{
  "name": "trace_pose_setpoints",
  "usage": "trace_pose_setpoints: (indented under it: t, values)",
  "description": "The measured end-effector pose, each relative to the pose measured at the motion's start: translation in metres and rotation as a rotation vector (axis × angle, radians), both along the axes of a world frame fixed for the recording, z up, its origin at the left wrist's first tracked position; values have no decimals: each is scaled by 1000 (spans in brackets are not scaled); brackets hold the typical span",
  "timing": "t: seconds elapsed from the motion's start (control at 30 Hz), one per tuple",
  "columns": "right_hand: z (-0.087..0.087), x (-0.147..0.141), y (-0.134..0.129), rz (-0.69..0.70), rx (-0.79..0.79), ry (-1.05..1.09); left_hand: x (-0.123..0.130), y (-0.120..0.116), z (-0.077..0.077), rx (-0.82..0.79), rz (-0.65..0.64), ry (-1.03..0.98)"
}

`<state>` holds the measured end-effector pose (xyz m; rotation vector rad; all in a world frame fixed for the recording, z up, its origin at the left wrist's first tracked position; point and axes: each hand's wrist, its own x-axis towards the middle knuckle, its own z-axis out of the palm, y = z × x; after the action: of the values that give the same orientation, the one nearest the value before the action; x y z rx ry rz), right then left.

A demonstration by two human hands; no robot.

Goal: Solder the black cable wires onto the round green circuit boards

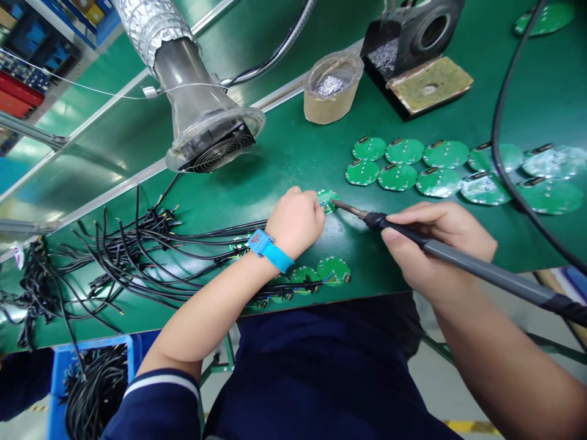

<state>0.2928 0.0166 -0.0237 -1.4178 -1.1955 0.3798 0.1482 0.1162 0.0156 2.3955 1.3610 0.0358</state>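
Note:
My right hand (pixel 440 244) grips a soldering iron (pixel 481 266) by its dark handle. The iron's tip points left and meets the right part of a small round green circuit board (pixel 327 200). Closed fingers of my left hand (pixel 297 221) are at that board's left side and cover part of it; what they pinch is hidden. Black cables (pixel 220 234) run in from the left towards this hand. A blue wrist strap (pixel 271 249) is around my left wrist. Nearer my body lie boards with wires attached, one of them a green board (pixel 334 270) at the row's right end.
Two rows of round boards (pixel 398 177) lie at the right. Behind them are a soldering iron stand with a sponge (pixel 431 85) and a tub of silvery bits (pixel 328 107). A fume extractor (pixel 202 116) hangs over the bench. A blue bin (pixel 134 357) of cables stands below left.

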Motion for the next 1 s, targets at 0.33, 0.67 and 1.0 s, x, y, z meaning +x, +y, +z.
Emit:
trace_pose_setpoints:
  t: [0.33,0.67,1.0]
  values:
    - [-5,-1,4,23,-32,-63,1,15,5,-141,-36,-33]
    - [-8,0,3,33,-6,-38,3,23,8,-252,29,-10]
    - [-6,-2,4,47,-92,-42,2,23,6,-290,107,-42]
